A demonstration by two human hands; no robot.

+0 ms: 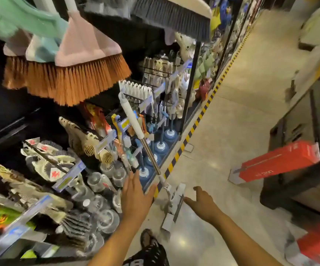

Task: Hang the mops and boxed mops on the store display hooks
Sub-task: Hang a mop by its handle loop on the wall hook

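Both hands open, empty: left hand [134,191], right hand [203,203] beside mop [136,125].

Bare forearms [117,240]; dark patterned sandal [151,244], seemingly

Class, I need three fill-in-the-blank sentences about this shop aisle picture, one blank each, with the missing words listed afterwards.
1. The mop with the white grip hangs by its top end from a display hook, and its flat head is near the ____.
2. Both the left hand and the right hand are open and hold ____.
3. The long boxed mop leaning at the right is mainly ____ in colour.

Missing words: floor; nothing; red
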